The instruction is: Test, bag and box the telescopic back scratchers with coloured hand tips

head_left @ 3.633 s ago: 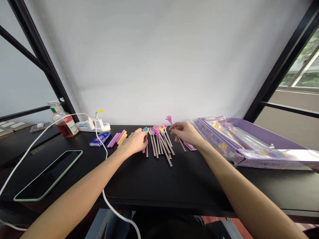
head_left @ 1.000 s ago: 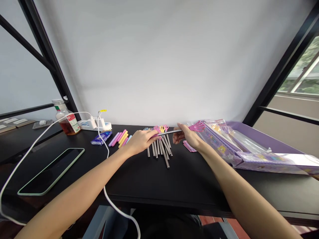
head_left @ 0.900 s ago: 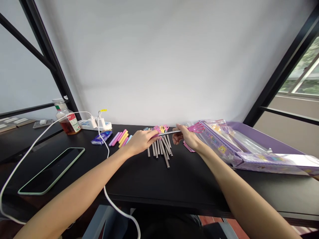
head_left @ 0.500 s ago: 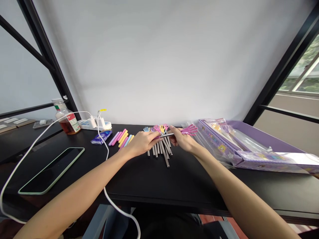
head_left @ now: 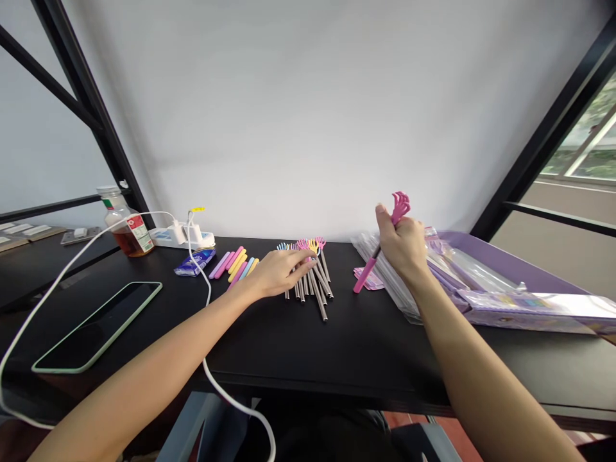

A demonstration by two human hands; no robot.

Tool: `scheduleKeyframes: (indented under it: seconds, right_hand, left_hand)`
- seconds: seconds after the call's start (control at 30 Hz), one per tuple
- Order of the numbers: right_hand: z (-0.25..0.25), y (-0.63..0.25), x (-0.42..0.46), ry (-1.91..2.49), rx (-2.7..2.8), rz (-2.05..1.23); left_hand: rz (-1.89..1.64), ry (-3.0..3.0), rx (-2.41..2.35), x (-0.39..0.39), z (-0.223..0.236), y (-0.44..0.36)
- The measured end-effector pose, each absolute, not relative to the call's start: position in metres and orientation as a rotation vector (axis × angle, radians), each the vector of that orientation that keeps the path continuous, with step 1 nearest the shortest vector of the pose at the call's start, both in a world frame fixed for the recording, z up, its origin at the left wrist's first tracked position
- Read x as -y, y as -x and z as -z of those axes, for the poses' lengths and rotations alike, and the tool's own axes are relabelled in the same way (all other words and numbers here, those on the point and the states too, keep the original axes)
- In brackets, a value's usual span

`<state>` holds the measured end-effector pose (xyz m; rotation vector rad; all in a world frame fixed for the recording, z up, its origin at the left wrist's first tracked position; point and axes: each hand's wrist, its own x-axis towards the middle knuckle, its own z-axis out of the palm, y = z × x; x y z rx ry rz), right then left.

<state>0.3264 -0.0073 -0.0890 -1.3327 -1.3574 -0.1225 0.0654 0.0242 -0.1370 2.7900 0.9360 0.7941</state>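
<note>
My right hand point(head_left: 403, 244) is wrapped round a pink back scratcher point(head_left: 366, 276), its hand-shaped head pointing up and its pink handle slanting down to the left near the table. Over the pile of metal back scratcher rods point(head_left: 315, 289) hovers my left hand point(head_left: 282, 273), fingers stretched out and nothing visible in it. These rods carry small hand-shaped heads in pink, yellow and blue, partly hidden by that hand. Left of it lie several coloured handles point(head_left: 235, 263) in pink, purple, yellow and blue.
A purple box point(head_left: 510, 256) with plastic packets stands at the right, beside clear plastic sleeves point(head_left: 392, 289) and small purple cards point(head_left: 369, 280). On the left are a phone point(head_left: 99, 327), a white cable point(head_left: 208, 359), a blue packet point(head_left: 195, 262), a power strip point(head_left: 163, 237) and a bottle point(head_left: 125, 224).
The pink back scratcher, held across both hands before, has moved right and turned upright in my right hand. My left hand has let go of it and stays above the rods.
</note>
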Motion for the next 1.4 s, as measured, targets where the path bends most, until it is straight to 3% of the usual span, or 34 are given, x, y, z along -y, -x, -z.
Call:
scheduleKeyframes:
  seconds: [0.7,0.97,1.4]
  right_hand:
    - [0.092,-0.306,-0.009,1.410,1.693,0.033]
    - [0.098,-0.315,-0.011,1.348,1.767,-0.228]
    - [0.109,-0.312,-0.011,1.258,1.775,-0.350]
  left_hand:
    - [-0.708,-2.889,-0.950,-0.023,0.139,-0.069]
    - [-0.700,-2.901,-0.955,-0.023,0.141,-0.069]
    - [-0.696,-2.889,-0.964,-0.021,0.140,-0.070]
